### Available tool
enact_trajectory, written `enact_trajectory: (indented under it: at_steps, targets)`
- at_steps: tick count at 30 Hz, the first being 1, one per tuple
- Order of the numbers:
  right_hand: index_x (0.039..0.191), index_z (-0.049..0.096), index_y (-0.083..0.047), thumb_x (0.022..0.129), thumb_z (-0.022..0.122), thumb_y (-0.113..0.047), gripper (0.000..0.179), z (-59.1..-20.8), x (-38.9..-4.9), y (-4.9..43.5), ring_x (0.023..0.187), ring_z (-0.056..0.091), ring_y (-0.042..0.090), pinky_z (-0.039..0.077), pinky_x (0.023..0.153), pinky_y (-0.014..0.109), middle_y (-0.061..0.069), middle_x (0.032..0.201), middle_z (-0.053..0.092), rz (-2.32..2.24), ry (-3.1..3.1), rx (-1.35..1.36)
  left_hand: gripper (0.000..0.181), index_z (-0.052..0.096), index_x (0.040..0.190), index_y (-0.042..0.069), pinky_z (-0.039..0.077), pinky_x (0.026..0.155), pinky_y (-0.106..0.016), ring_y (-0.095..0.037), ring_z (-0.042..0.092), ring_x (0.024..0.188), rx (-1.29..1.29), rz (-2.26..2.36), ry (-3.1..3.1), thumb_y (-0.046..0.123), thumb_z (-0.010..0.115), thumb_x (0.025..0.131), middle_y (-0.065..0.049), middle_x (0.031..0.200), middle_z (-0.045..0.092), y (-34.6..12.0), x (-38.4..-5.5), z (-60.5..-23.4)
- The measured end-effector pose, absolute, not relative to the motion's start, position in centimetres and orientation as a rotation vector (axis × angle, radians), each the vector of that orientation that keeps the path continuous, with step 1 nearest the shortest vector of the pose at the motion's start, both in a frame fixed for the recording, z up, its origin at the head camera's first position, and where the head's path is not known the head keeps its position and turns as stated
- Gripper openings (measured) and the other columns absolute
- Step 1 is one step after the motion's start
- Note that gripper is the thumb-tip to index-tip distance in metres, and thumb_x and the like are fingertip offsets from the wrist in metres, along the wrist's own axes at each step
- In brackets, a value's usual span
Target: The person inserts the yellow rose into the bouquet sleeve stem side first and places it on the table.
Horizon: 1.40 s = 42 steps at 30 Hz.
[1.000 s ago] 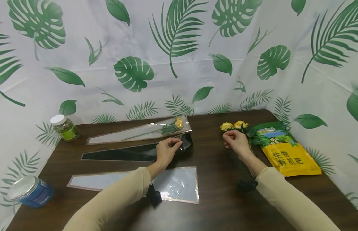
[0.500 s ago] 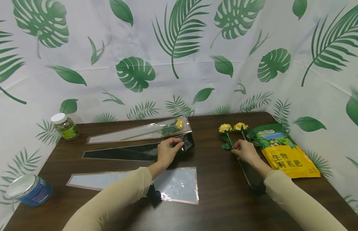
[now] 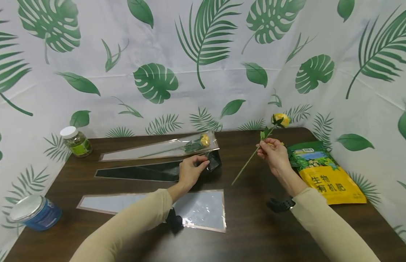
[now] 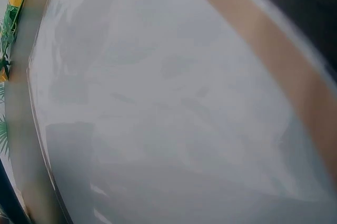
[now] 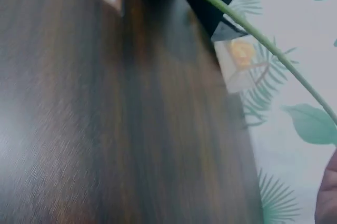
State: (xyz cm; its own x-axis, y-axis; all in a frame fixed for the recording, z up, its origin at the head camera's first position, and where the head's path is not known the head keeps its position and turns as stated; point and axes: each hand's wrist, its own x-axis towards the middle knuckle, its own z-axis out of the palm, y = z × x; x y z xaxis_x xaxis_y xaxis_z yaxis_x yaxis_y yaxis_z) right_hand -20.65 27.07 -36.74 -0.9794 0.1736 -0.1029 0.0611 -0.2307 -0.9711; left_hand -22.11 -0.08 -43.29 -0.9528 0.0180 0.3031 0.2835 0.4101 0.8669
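While your left hand (image 3: 191, 171) pinches the wide right end of the black sleeve (image 3: 137, 171), thumb and fingertips together on its film, your right hand (image 3: 274, 156) is clamped on the stem of a yellow rose (image 3: 281, 120); you hold that rose above the right part of the table (image 3: 245, 225), tilted, its bloom far and right, its bare stem end near and left, well apart from the sleeve; a clear sleeve with a rose inside (image 3: 163, 148) lies just beyond the black one, and a white sleeve (image 3: 203, 207) lies nearer you.
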Motion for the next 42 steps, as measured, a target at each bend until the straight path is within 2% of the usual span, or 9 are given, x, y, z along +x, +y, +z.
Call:
enact_trajectory:
  at_steps: [14,27,33,37,40,42]
  targets:
    - [0.098,0.041,-0.005,0.091,0.055,0.001,0.017,-36.8,-21.9,25.7,0.056,0.064,0.01,0.053,0.055,0.019,0.004,0.072,0.069,2.292,-1.401,-0.367,0.014,0.075,0.088,0.012,0.05,0.083,-0.037,-0.016,0.068,0.094,-0.303,-1.563,-2.422,0.021,0.077,0.078,-0.002,0.095,0.074,0.0,-22.0,-43.2]
    - [0.09,0.04,-0.008,0.09,0.058,0.001,0.02,-38.3,-22.2,23.7,0.053,0.062,0.006,0.053,0.055,0.018,-0.004,0.064,0.065,2.159,-1.474,-0.394,0.013,0.075,0.089,0.011,0.049,0.087,-0.035,-0.016,0.067,0.097,-0.324,-1.587,-2.39,0.02,0.076,0.078,-0.002,0.097,0.073,0.7,-21.8,-42.9]
    - [0.101,0.037,-0.008,0.087,0.061,0.003,0.029,-39.1,-22.3,22.1,0.052,0.062,0.007,0.053,0.056,0.019,-0.003,0.064,0.062,2.153,-1.423,-0.388,0.013,0.076,0.089,0.012,0.05,0.085,-0.036,-0.016,0.068,0.095,-0.315,-1.571,-2.388,0.021,0.076,0.079,-0.001,0.096,0.073,1.1,-21.8,-42.7]
    - [0.123,0.033,-0.003,0.088,0.06,0.002,0.044,-39.1,-22.3,21.6,0.053,0.062,0.006,0.053,0.057,0.019,-0.004,0.064,0.061,2.195,-1.411,-0.386,0.013,0.076,0.089,0.011,0.051,0.083,-0.037,-0.017,0.068,0.094,-0.303,-1.58,-2.383,0.019,0.076,0.079,-0.002,0.094,0.074,1.1,-21.9,-42.5]
    - [0.142,0.022,-0.002,0.089,0.06,-0.002,0.065,-38.9,-22.2,21.6,0.055,0.062,0.005,0.053,0.059,0.017,-0.006,0.066,0.061,2.23,-1.437,-0.403,0.012,0.076,0.088,0.01,0.051,0.083,-0.037,-0.017,0.068,0.093,-0.282,-1.594,-2.384,0.018,0.076,0.079,-0.003,0.093,0.074,1.1,-21.9,-42.5]
    - [0.147,0.017,-0.004,0.09,0.06,-0.005,0.072,-38.7,-22.1,21.7,0.057,0.062,0.004,0.052,0.06,0.016,-0.007,0.068,0.062,2.26,-1.453,-0.424,0.012,0.076,0.088,0.01,0.051,0.083,-0.037,-0.017,0.068,0.094,-0.277,-1.597,-2.385,0.018,0.076,0.079,-0.003,0.094,0.074,1.0,-21.9,-42.4]
